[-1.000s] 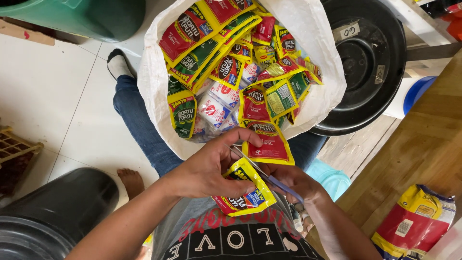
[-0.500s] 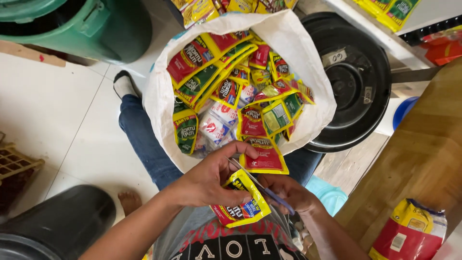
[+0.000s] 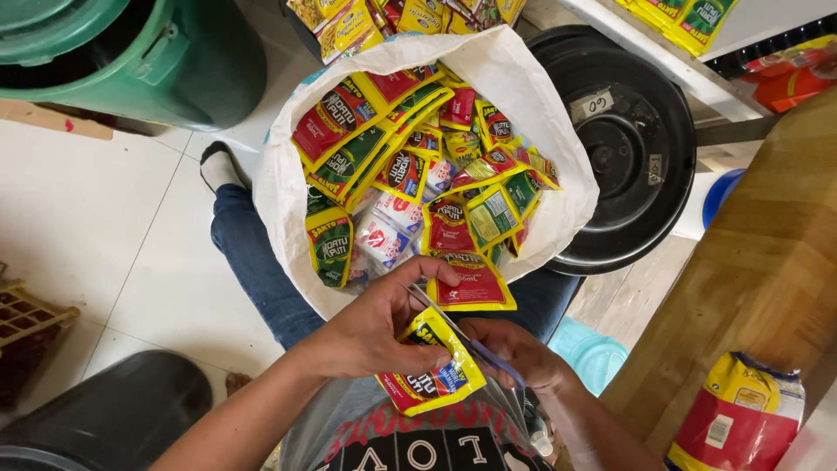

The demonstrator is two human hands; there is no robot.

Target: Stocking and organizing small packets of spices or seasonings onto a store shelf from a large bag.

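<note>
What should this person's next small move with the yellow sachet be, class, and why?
Probably slide the yellow sachet further into the clear plastic bag. The left hand pinches the sachet at the bag's mouth, which the right hand holds open, and most of the sachet seems to be outside. The white sack of sachets waits just ahead.

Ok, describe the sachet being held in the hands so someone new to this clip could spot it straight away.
Start at the big white sack full of sachets between the person's knees. Just below its near edge, the left hand and right hand meet over the lap. The yellow sachet with a red and blue panel sits there; unlike the others, it is outside the sack and pinched in the left hand's fingers.
</note>
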